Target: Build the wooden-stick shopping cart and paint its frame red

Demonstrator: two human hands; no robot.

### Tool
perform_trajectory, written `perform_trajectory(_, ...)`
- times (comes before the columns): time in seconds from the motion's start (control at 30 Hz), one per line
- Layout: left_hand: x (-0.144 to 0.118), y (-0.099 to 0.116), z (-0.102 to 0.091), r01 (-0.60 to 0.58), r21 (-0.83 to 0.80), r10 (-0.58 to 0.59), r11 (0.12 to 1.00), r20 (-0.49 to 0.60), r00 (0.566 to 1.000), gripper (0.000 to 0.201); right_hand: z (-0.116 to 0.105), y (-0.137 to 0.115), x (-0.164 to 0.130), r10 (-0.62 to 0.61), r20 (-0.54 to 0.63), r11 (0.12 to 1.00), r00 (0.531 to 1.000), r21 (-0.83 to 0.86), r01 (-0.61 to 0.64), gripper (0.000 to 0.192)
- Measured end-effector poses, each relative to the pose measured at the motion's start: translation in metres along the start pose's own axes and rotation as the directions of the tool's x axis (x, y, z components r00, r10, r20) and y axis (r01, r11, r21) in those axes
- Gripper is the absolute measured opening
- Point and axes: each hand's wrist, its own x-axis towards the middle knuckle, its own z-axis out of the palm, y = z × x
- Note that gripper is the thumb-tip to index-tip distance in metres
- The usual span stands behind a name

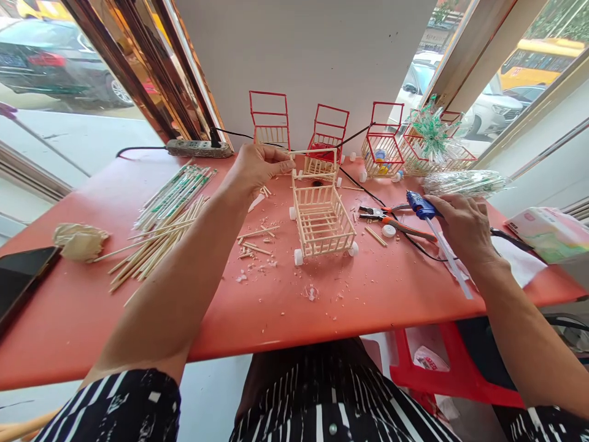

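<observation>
At the left edge of the frame the black phone (21,279) is cut off; the right hand (462,227) hides most of the blue glue gun (419,205)

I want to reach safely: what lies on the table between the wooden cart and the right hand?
In the head view, pliers and a white wheel lie between the cart and right hand.

A small street-side craft workshop is shown: parked cars (55,61) are seen through windows, and a red table (276,319) is covered with chopsticks (161,227), pliers (386,216) and finished miniature carts (381,144).
</observation>
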Motion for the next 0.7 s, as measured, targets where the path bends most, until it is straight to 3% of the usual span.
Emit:
perform_trajectory(0.17,0.000,0.002,0.000,0.002,-0.016,-0.002,1.000,0.010,1.000,0.018,0.013,0.004,-0.006,-0.070,-0.002,0.992,0.998,0.101,0.069,0.044)
perform_trajectory(0.3,-0.002,0.004,0.001,0.003,-0.006,-0.003,1.000,0.000,1.000,0.018,0.019,0.012,-0.013,-0.161,0.047,0.970,0.986,0.192,0.149,0.070)
perform_trajectory(0.4,-0.002,0.004,0.001,0.003,0.005,-0.003,1.000,-0.004,1.000,0.017,0.018,0.024,-0.011,-0.119,0.093,0.954,0.988,0.285,0.088,0.065)
perform_trajectory(0.5,-0.002,0.003,0.001,0.000,0.002,0.000,1.000,-0.002,1.000,0.017,-0.004,0.024,0.004,-0.004,0.159,0.960,0.987,0.276,-0.041,0.054)
perform_trajectory(0.6,0.000,0.001,0.000,-0.005,-0.008,0.005,1.000,0.013,1.000,0.017,-0.040,-0.004,0.030,0.021,0.093,0.944,0.995,0.326,-0.051,0.036)
perform_trajectory(0.7,0.000,0.000,0.000,-0.007,-0.006,0.007,1.000,0.014,1.000,0.017,-0.061,-0.055,0.062,0.139,-0.018,0.859,0.990,0.500,-0.112,0.025)
